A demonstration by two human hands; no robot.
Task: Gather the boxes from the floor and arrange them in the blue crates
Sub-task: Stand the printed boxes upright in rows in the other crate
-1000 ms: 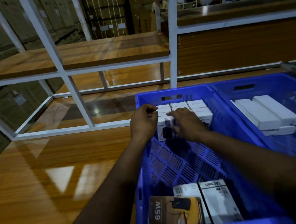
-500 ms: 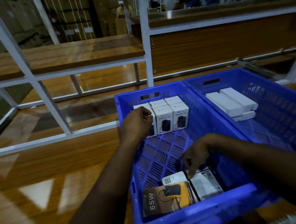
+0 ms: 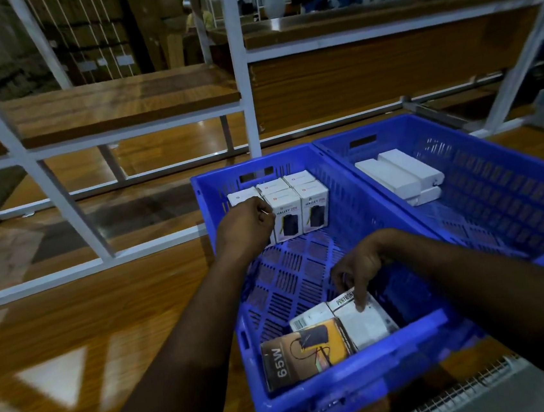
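Two blue crates stand side by side on the wooden floor. In the near crate (image 3: pixel 349 377), a block of white Halley boxes (image 3: pixel 299 203) stands upright at the far end. My left hand (image 3: pixel 245 223) is curled on the leftmost box (image 3: pixel 241 196) of that block and hides its front. Flat at the near end lie a yellow-and-black 65W box (image 3: pixel 304 353), a white barcode box (image 3: pixel 310 316) and a white Portronics box (image 3: pixel 365 325). My right hand (image 3: pixel 362 265) pinches the far edge of the Portronics box. The right crate (image 3: pixel 503 188) holds long white boxes (image 3: pixel 398 172).
A white metal rack frame (image 3: pixel 240 75) with wooden shelves (image 3: pixel 118 101) stands just beyond the crates. Glossy wooden floor (image 3: pixel 75 327) stretches to the left. A grey-white ridged object (image 3: pixel 478 392) pokes in at the bottom right, close to the near crate's front.
My right hand left the white box block at the crate's far end, came back to the near end and settled on the Portronics box. My left hand stayed at the block.
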